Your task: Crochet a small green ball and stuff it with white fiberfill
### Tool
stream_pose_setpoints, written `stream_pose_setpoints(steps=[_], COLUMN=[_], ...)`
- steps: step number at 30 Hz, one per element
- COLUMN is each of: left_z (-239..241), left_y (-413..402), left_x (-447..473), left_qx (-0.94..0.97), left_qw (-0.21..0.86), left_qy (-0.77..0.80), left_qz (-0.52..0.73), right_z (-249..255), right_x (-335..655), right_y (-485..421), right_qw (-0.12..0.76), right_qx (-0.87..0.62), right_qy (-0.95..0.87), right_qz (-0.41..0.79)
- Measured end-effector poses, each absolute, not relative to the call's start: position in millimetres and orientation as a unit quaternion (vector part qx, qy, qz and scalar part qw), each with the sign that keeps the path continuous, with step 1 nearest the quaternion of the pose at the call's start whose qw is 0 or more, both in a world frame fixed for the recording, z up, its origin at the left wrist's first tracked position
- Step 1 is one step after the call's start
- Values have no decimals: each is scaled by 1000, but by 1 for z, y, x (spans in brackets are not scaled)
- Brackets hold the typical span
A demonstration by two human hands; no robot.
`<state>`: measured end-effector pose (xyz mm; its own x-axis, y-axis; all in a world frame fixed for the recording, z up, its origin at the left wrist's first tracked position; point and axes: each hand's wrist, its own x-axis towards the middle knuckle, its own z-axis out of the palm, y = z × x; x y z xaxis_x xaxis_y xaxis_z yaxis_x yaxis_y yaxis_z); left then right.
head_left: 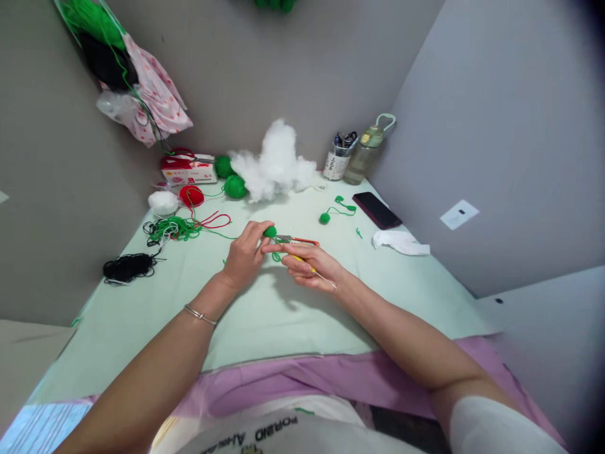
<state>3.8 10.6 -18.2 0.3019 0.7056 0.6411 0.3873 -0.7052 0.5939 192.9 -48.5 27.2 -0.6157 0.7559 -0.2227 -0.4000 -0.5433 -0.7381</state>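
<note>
My left hand [246, 252] is closed on a small green crochet piece [270, 232], held by thumb and fingers above the table. My right hand [309, 263] is closed round a crochet hook [305, 261] with a yellow handle, its metal end sticking out toward the wrist. The right index finger points at the crochet piece, close to the left fingers; whether it touches is hard to see. A loop of green yarn [276, 256] lies just under the hands. Behind them lies a small orange-handled cutting tool [302, 240], partly hidden by the crochet piece.
White stuffing [276, 164] is heaped at the back beside green yarn balls [235, 186]. Tangled green yarn [177, 228] and black yarn [130, 268] lie left. A phone [377, 210], white cloth [401, 242], water bottle [363, 154], pen cup [336, 162] and small green crocheted pieces [324, 218] are right.
</note>
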Motion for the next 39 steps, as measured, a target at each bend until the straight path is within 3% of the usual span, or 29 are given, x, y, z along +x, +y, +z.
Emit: stream_pose_setpoints(steps=[8,10,13,15,20,27,32,35,39], left_z=[-15,-17,-18,-17,-12,-12,-14,-14,-12], left_y=[15,19,23,21,7,-1,-3,-5,-7], left_x=[0,-1,0,3,16,24,27,28,27], left_qx=[708,674,629,606,565,526,531,540,550], left_qw=[260,309,394,443,526,561,573,555,521], left_qy=[375,388,395,391,375,381,377,379,379], left_qz=[539,547,542,533,513,514,498,507,531], right_z=[13,10,9,9,3,10,23,23,21], right_x=[188,190,193,195,196,196,191,191,193], right_y=[-47,-46,-47,-45,-34,-34,-39,-37,-35], right_qw=[297,260,224,248,378,485,554,537,416], right_qx=[-331,-376,-452,-498,-545,-472,-359,-436,-491], right_qy=[-384,-496,-684,-723,-690,-667,-565,-534,-619], right_qz=[809,738,527,410,290,310,495,487,451])
